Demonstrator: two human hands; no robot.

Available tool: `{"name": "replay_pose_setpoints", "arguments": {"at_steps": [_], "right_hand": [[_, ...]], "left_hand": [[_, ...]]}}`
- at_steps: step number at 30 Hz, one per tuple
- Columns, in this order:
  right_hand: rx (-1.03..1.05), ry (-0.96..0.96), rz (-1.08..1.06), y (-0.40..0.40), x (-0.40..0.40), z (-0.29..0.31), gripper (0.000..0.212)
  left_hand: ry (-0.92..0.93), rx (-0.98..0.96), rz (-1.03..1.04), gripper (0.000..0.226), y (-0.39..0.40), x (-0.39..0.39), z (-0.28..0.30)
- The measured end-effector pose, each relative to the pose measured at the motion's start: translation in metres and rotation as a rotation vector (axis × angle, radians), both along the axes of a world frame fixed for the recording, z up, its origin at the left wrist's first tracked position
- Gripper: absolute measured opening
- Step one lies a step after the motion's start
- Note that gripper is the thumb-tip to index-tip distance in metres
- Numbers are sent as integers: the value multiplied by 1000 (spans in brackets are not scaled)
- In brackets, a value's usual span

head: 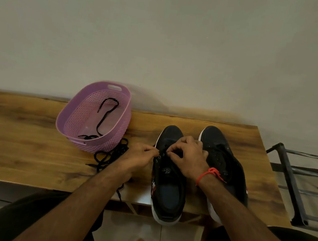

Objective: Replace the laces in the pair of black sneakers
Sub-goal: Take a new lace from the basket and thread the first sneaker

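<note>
Two black sneakers with white soles stand side by side on the wooden table, toes away from me. My left hand (141, 158) pinches a black lace at the left eyelets of the left sneaker (168, 183). Over the same shoe's tongue, my right hand (186, 156) pinches the lace with curled fingers; a red cord circles its wrist. The right sneaker (220, 157) is partly hidden behind my right forearm. A loose black lace (110, 154) lies tangled on the table left of my left hand and trails over the front edge.
A pink perforated basket (112, 133) stands at the back left of the table (25, 146), with another black lace (104, 115) inside it. A dark metal rack (292, 183) stands past the table's right edge. The sneakers' heels overhang the front edge.
</note>
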State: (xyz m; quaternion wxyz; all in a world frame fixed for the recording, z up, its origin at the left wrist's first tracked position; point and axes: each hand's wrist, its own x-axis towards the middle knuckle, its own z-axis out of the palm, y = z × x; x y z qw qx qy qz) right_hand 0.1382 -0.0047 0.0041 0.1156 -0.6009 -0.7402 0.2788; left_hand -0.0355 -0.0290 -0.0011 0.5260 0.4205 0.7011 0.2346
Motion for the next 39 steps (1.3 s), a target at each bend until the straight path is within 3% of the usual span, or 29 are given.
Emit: {"name": "replay_pose_setpoints", "arguments": {"at_steps": [14,19,24,31,39], "right_hand": [[-11,51,-47,-5,-1,-4,4],[-20,88,-62,-6,-1,-5,9],[-32,64,-49,-5,1,-3,7],[-16,111,-67,-5,2,-5,12],[51,177,-116,-1,3,-1,6]], "left_hand": [[-24,2,-10,24,1,-1,-5],[-7,132,34,10,-2,4,-14],[127,207,-9,8,-1,8,-21],[88,218,-21,10,-1,8,-20],[373,329,-93,15,4,7,-3]]}}
